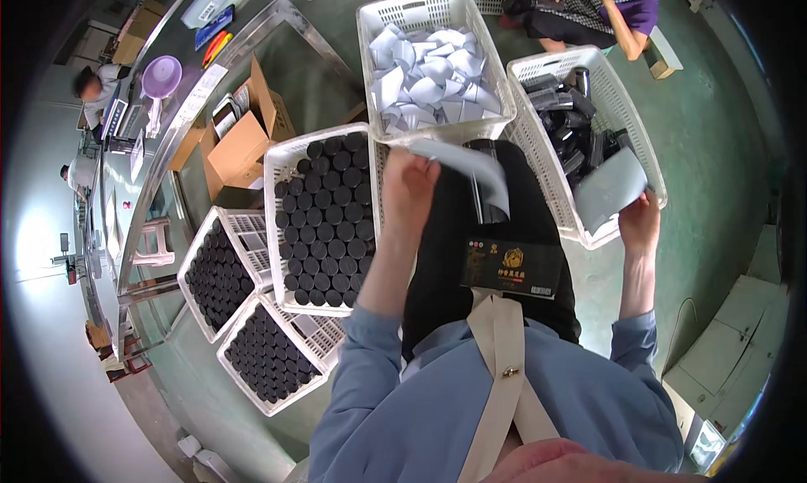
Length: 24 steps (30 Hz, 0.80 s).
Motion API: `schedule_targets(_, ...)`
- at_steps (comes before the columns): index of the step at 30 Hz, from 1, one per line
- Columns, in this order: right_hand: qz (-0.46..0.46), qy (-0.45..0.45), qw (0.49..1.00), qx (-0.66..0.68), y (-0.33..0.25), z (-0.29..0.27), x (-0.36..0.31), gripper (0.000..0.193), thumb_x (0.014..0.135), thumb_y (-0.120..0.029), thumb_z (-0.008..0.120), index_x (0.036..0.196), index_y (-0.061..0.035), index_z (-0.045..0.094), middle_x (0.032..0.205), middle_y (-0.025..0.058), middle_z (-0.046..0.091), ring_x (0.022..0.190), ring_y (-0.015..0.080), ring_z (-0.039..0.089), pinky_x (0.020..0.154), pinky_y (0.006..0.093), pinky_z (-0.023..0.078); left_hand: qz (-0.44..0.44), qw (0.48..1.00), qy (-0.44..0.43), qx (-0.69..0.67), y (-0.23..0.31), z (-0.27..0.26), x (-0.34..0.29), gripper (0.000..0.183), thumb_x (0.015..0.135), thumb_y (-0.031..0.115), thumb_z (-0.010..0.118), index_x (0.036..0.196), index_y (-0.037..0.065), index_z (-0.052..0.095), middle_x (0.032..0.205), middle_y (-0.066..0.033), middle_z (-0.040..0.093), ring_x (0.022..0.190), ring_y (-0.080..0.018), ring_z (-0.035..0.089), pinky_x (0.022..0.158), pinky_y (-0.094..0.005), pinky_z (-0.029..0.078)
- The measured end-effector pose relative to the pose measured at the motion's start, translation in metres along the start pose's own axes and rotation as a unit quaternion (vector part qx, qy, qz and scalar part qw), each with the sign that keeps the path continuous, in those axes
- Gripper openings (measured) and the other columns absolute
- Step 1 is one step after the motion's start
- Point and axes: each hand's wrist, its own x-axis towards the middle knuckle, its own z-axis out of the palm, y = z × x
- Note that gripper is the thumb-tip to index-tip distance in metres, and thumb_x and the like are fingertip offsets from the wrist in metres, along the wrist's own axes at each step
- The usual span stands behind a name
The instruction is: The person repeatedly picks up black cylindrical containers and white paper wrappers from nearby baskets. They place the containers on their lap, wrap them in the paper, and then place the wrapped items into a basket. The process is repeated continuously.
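Note:
My left hand (pixel 409 184) pinches the end of a curved pale sheet (pixel 466 165), which is blurred and arcs over my lap. A second pale grey sheet (pixel 611 190) is held by its lower right corner in my right hand (pixel 639 222), over the near end of the right crate. Between my thighs stands or lies a dark, shiny cylinder (pixel 489 199), partly hidden by the curved sheet. Across my lap rests a flat black label (pixel 514 267) with gold print.
Ahead, a white crate (pixel 508 105) holds curled pale sheets. The right crate (pixel 551 63) contains glossy black cylinders. Leftward, one crate (pixel 271 222) and two smaller ones carry rows of black-topped cylinders. A cardboard box (pixel 239 151) stands by a metal-framed table. Another person (pixel 626 16) sits far right.

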Motion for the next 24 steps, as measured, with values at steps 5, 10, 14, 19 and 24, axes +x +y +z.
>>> schedule_targets(5, -0.041, -0.010, 0.999, -0.034, -0.010, -0.020, -0.011, 0.011, 0.096, -0.019, 0.060, 0.096, -0.0076, 0.060, 0.094, 0.0008, 0.064, 0.096, 0.0164, 0.062, 0.092, 0.0336, 0.050, 0.054, 0.993, -0.036, 0.101, -0.007, 0.006, 0.181, 0.013, 0.087, 0.015, 0.065, 0.094, 0.006, 0.059, 0.095, -0.0059, 0.064, 0.098, -0.0211, 0.063, 0.089, -0.0352, 0.051)
schedule_targets(10, -0.120, -0.042, 0.986, -0.106, 0.020, 0.034, -0.044, 0.014, 0.098, -0.017, 0.060, 0.104, -0.0045, 0.062, 0.093, 0.0004, 0.066, 0.092, 0.0150, 0.065, 0.086, 0.0329, 0.054, 0.116, 0.950, 0.081, 0.280, 0.008, 0.028, 0.231, 0.026, 0.087, 0.020, 0.066, 0.106, 0.003, 0.062, 0.098, -0.0068, 0.066, 0.093, -0.0196, 0.065, 0.087, -0.0323, 0.051)
schedule_targets(14, -0.259, -0.081, 0.932, -0.239, 0.023, 0.041, -0.055, 0.011, 0.100, -0.013, 0.057, 0.102, -0.0044, 0.062, 0.100, 0.0023, 0.067, 0.089, 0.0107, 0.062, 0.082, 0.0272, 0.052, -0.007, 0.927, -0.161, 0.337, -0.030, 0.068, 0.110, 0.040, 0.092, 0.029, 0.066, 0.120, 0.001, 0.061, 0.108, -0.0094, 0.069, 0.098, -0.0184, 0.067, 0.087, -0.0310, 0.051)
schedule_targets(19, -0.360, -0.181, 0.799, -0.446, 0.060, 0.086, -0.101, 0.005, 0.096, -0.006, 0.060, 0.099, -0.0019, 0.062, 0.110, 0.0113, 0.068, 0.094, 0.0157, 0.063, 0.084, 0.0293, 0.049, -0.098, 0.895, -0.241, 0.361, -0.056, 0.073, -0.043, 0.042, 0.100, 0.029, 0.060, 0.125, -0.004, 0.060, 0.116, -0.0129, 0.068, 0.104, -0.0188, 0.066, 0.091, -0.0317, 0.052)
schedule_targets(24, -0.357, -0.398, 0.627, -0.567, 0.073, 0.135, -0.142, 0.024, 0.077, 0.003, 0.071, 0.099, -0.0024, 0.065, 0.115, 0.0148, 0.067, 0.105, 0.0324, 0.065, 0.092, 0.0396, 0.051, -0.042, 0.951, -0.178, 0.250, -0.050, 0.055, -0.068, 0.020, 0.096, 0.013, 0.065, 0.110, 0.000, 0.066, 0.101, -0.0035, 0.070, 0.090, -0.0066, 0.062, 0.080, -0.0235, 0.050)
